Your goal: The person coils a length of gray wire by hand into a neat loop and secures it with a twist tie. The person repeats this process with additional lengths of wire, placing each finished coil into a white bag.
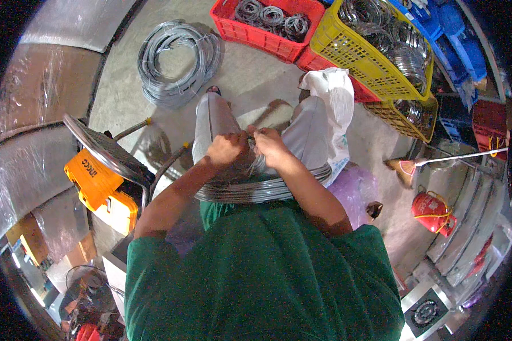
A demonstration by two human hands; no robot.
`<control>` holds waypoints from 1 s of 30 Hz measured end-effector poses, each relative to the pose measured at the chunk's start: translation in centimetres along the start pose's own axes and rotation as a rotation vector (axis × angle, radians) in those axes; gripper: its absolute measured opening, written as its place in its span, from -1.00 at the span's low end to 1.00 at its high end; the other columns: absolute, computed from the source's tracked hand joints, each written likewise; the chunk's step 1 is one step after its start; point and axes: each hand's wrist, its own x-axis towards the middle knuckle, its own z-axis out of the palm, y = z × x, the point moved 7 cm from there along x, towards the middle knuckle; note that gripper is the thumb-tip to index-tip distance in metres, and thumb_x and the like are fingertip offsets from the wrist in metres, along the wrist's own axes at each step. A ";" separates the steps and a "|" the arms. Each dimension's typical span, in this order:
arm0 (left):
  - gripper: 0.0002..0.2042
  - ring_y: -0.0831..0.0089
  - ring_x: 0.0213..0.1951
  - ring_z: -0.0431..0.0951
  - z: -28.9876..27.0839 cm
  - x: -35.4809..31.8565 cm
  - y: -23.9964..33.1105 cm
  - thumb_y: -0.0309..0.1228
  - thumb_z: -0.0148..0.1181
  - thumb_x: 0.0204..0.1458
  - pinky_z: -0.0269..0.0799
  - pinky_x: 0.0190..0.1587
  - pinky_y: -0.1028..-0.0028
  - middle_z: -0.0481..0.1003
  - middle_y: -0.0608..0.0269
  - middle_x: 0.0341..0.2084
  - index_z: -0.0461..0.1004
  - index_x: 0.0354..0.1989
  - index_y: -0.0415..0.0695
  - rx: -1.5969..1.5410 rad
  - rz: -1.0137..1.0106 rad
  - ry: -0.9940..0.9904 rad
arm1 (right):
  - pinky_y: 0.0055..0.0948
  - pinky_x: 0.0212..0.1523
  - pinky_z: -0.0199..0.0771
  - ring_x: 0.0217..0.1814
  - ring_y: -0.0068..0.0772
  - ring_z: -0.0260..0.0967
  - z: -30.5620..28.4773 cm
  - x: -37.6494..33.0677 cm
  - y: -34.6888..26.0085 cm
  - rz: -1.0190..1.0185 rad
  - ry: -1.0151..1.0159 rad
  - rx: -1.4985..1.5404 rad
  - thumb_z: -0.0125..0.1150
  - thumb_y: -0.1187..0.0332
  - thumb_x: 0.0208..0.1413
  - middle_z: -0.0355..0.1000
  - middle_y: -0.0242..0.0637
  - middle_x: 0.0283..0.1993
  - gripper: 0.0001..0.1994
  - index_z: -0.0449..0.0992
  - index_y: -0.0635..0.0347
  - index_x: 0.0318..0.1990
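Metal-wire coil (247, 192): probably weighing heavy, flexing stiffly | left hand (227, 149): clenching (contents hidden) | right hand (271, 148): gripping grey strands (257, 164) | coil rim (317, 175): likely suiting two-handed holding

I see the lap coil (244, 193) as bare metal wire, smooth with a low gloss; the floor coil (148, 65), far left, looks like duller grey metal. Farther off, the red crate (259, 41) and yellow crate (370, 77) appear hard plastic, the wire rings (407, 59) shiny metal. Nearest me, the green shirt (267, 273) is matt cloth. To the right I make out a purple bag (355, 190) of thin, glossy plastic; the left orange case (94, 176) looks smooth plastic, the floor (372, 128) matt concrete.
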 end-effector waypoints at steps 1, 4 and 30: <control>-0.75 0.10 -0.35 0.60 -0.2 0.1 -0.1 -0.43 0.13 -0.05 0.53 -0.34 0.18 0.57 0.02 -0.37 0.53 -0.16 -0.18 -0.061 -0.037 0.005 | -0.47 -0.71 0.05 -0.72 -0.56 0.10 0.1 0.0 0.1 0.025 -0.025 0.029 0.10 0.23 0.29 0.21 -0.46 -0.62 -0.78 0.41 0.23 -0.20; -0.74 0.12 -0.38 0.60 -1.3 0.3 -0.7 -0.42 0.17 -0.04 0.51 -0.35 0.19 0.56 -0.04 -0.40 0.50 -0.17 -0.25 -0.270 -0.111 0.074 | -0.51 -0.70 0.02 -0.72 -0.62 0.08 0.1 -0.3 -0.1 0.048 -0.117 0.075 0.20 0.16 0.24 0.17 -0.52 -0.66 -0.76 0.38 0.12 -0.30; -0.59 0.68 -0.68 -0.01 -13.6 0.6 -1.2 0.02 -0.10 0.29 -0.09 -0.60 0.57 0.07 0.56 -0.70 0.45 -0.18 -0.11 -2.184 -0.550 1.102 | -0.41 -0.38 0.44 -0.36 -0.37 0.48 1.5 -10.6 -8.1 -0.450 -0.394 0.431 0.10 0.20 0.30 0.49 -0.19 -0.26 -0.68 0.38 0.25 0.04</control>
